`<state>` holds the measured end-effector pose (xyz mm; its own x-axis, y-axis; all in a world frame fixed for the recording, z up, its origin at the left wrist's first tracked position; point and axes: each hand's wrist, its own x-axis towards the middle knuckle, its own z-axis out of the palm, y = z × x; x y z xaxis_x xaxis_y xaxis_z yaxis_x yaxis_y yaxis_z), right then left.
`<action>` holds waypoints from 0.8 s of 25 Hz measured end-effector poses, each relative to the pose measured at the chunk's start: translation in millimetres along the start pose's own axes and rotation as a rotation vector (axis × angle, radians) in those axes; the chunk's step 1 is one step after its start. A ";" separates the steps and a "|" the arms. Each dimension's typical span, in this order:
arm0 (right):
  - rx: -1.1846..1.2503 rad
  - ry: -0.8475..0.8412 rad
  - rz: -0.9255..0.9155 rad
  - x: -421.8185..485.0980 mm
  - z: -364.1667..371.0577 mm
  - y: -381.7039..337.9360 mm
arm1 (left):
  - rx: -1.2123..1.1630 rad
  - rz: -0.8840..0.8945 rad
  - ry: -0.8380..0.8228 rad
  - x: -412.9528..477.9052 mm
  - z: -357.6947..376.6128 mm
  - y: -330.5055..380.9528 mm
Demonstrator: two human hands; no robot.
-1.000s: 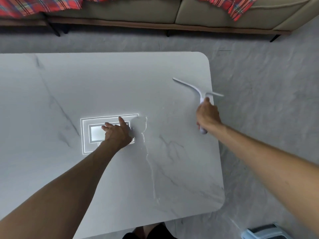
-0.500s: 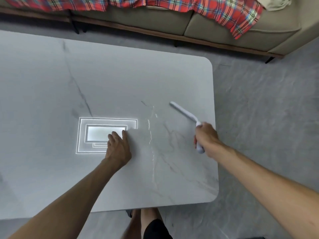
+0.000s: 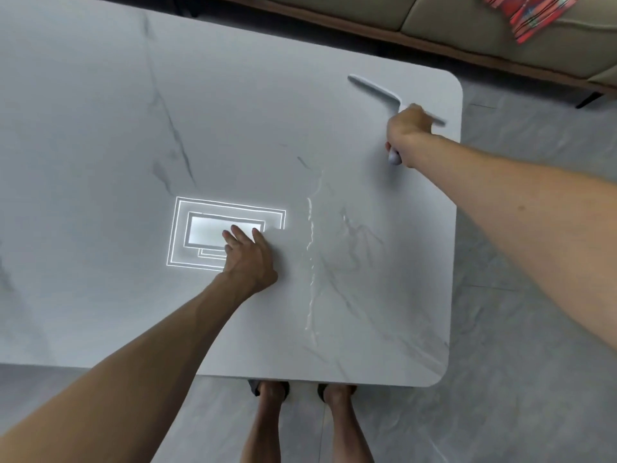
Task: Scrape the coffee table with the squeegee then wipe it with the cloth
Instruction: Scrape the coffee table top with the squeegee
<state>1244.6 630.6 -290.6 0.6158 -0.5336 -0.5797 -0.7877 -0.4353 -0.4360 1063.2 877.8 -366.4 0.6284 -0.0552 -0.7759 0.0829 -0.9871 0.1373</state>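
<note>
The coffee table (image 3: 100,135) has a glossy pale marble top with grey veins. My right hand (image 3: 409,130) grips the handle of a white squeegee (image 3: 375,90), whose blade lies near the table's far right corner. My left hand (image 3: 250,257) rests flat on the tabletop near the middle, fingers spread, holding nothing. A thin wet streak (image 3: 312,262) runs front to back across the top, to the right of my left hand. No cloth is in view.
A ceiling light's reflection (image 3: 200,228) glows on the tabletop by my left hand. A beige sofa (image 3: 467,15) with a red plaid blanket (image 3: 534,18) stands beyond the table. Grey tiled floor (image 3: 534,362) lies to the right. My bare legs (image 3: 300,426) stand at the front edge.
My right hand has carried the squeegee from near the table's middle right back up to the far right corner. My left hand stays pressed on the top. The view has tilted down.
</note>
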 end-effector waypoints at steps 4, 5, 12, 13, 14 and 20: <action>-0.482 -0.064 -0.473 -33.5 6.6 51.2 | 0.016 0.002 0.004 -5.5 -5.9 2.0; -0.547 -0.103 -0.545 -45.1 2.8 74.9 | 0.017 0.000 -0.004 -6.5 -7.9 2.6; -0.681 -0.285 -0.555 -119.0 -63.7 199.7 | -0.048 0.019 -0.015 -16.2 -16.5 4.2; -0.666 -0.285 -0.548 -116.6 -71.5 197.4 | -0.052 0.019 -0.020 -16.7 -17.5 3.2; -0.630 -0.262 -0.543 -109.1 -76.8 189.1 | -0.053 0.021 -0.021 -16.9 -17.8 2.5; -0.156 -0.008 -0.126 -26.1 -76.6 89.2 | -0.027 0.028 -0.006 -13.2 -12.6 3.0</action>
<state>1159.8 550.3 -261.6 0.7089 -0.4624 -0.5325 -0.6912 -0.6057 -0.3941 1064.9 877.5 -348.0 0.6258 -0.0837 -0.7755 0.0865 -0.9806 0.1757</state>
